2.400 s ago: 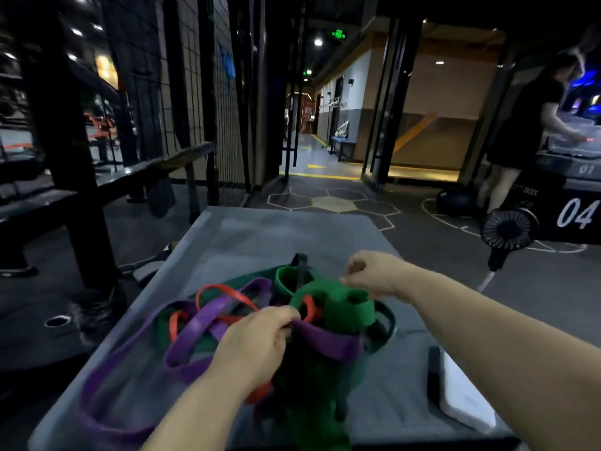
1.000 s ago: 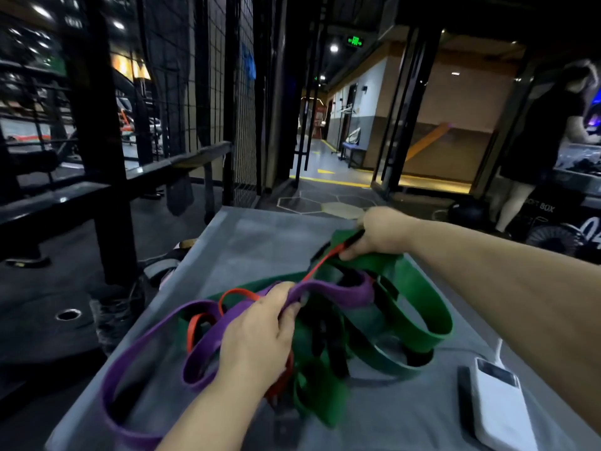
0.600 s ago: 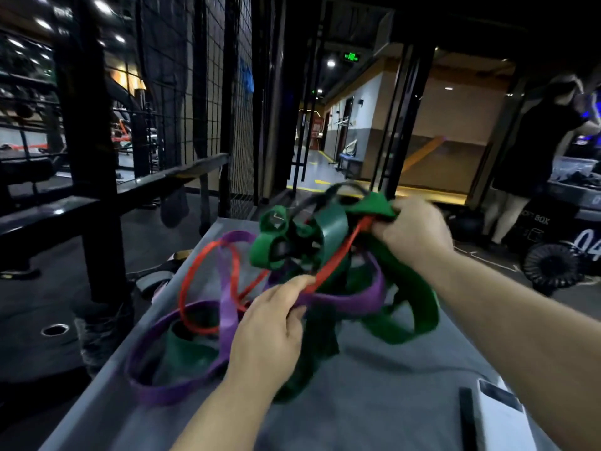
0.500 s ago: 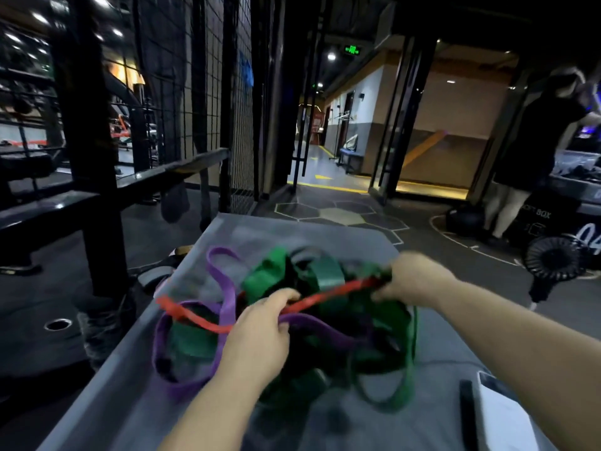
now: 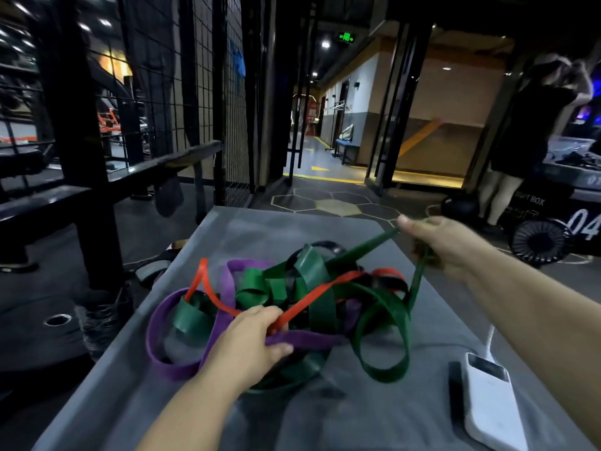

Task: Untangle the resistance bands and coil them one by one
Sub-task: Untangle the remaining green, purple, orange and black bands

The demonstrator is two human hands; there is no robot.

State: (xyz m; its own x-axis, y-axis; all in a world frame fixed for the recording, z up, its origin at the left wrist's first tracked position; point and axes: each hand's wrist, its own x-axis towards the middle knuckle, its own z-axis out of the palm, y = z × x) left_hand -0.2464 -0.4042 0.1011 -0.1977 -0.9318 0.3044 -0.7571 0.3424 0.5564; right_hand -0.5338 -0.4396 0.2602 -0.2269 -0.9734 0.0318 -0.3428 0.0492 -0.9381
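The tangle of resistance bands (image 5: 292,297) lay mid-frame on the grey table (image 5: 260,229). Its taut green band (image 5: 361,247) ran diagonally up to the right, where the right hand (image 5: 445,242) gripped it with curled fingers. The left hand (image 5: 247,343), lower centre, pinched the red band (image 5: 312,297), which slanted lower left to upper right across the heap. Half a second earlier the right hand had been closer in, at the red band's end.

Dim gym: black wire cage (image 5: 208,92), hexagon-marked floor (image 5: 325,203), lit corridor (image 5: 325,131).

Dim gym, bright ceiling spots, edges warped
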